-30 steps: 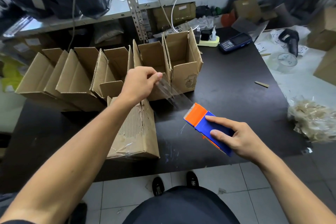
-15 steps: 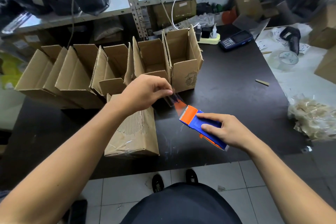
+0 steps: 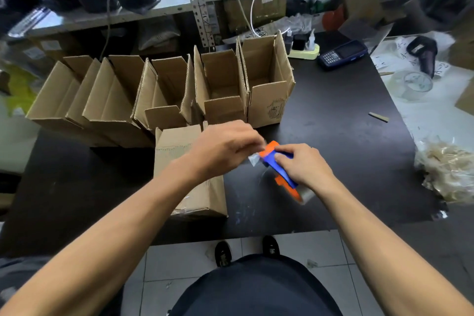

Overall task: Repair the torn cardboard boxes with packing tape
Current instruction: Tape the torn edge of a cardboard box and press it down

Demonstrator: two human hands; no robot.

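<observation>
Tape comes first, so both my hands meet over the dark table (image 3: 333, 115) just right of the box I am mending; my right hand (image 3: 305, 167) is wrapped round the blue and orange tape dispenser (image 3: 280, 173), fingers curled over its body, angling the orange cutter end toward my left so the loose end is within reach; my left hand (image 3: 225, 146) sits against that end with fingers bunched at the tips, seemingly pinching the clear tape (image 3: 254, 160), though blur hides exactly how much film I hold. I judge I am holding the dispenser low and near the box so a pulled strip can go straight onto the cardboard.

The box lying on its side (image 3: 177, 151) rests under my left forearm, near the table's front edge; its brown face looks scuffed along the top, and glossy clear film shows at its near bottom edge. Behind it a row of open boxes (image 3: 218, 84) stands upright, flaps raised, touching side to side.
</observation>
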